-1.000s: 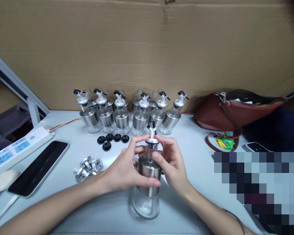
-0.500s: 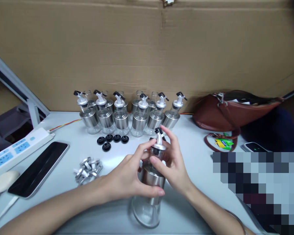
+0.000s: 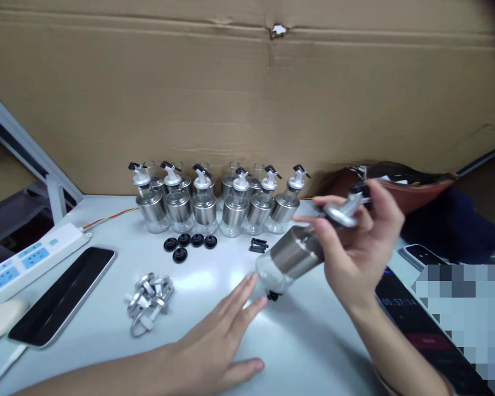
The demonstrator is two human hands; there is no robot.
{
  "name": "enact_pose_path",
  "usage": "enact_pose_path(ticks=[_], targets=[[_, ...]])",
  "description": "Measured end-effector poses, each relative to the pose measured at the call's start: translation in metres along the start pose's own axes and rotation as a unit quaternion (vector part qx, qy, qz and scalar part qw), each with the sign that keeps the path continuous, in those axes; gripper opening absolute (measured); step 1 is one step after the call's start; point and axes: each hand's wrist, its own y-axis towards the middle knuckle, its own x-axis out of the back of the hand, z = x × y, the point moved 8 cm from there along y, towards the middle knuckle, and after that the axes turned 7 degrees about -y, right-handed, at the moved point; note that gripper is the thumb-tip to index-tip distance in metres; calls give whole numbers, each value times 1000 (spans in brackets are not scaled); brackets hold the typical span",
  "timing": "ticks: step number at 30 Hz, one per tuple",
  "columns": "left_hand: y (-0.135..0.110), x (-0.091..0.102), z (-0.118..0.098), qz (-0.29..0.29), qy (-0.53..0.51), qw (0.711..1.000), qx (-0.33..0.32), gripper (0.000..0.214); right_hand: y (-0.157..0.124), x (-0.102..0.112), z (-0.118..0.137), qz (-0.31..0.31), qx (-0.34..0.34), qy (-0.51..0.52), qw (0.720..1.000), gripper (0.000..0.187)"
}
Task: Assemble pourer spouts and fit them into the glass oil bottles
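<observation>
My right hand [image 3: 361, 247] grips a glass oil bottle [image 3: 295, 253] by its neck and spout, holding it tilted above the table with its base toward the left. The bottle has a steel band and a silver pourer [image 3: 343, 212] with a black flip lever. Empty and spread, my left hand [image 3: 223, 330] hovers just below the bottle's base, fingers stretched out. Small black parts [image 3: 273, 296] lie close to its fingertips. Beyond the bottle, several thin black pieces [image 3: 258, 246] rest on the table.
Several bottles with pourers [image 3: 205, 209] stand in a row at the back, with open-necked bottles behind them. Black stoppers [image 3: 180, 254] and a pile of silver pourer heads [image 3: 150, 300] lie left of centre. A phone [image 3: 61, 297], a power strip [image 3: 35, 256] and a brown bag [image 3: 421, 192] flank the table.
My right hand has lifted the bottle and tipped it, moving right. The left hand has let go of it and opened. Small black parts are now visible on the table.
</observation>
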Motion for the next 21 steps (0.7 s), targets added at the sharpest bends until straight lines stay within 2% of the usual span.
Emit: enact_pose_path(ticks=[1,3,6,14,18,21], targets=[[-3,-6,1,36,24,999,6,89,8,7,-6,-26,8,-39,999,56],[-7,-16,0,103,62,993,1,74,21,11,-24,-33,14,-127,991,57],[-7,-21,-5,154,98,983,-20,59,35,4,-53,-7,29,-211,977,60],[-6,-14,-5,117,104,986,-51,50,48,-29,-105,12,53,-215,975,60],[-8,-16,-5,118,126,983,-61,51,46,-38,-120,18,62,-210,976,57],[-8,-16,-6,117,137,981,-65,51,43,-41,-122,30,75,-216,973,57]])
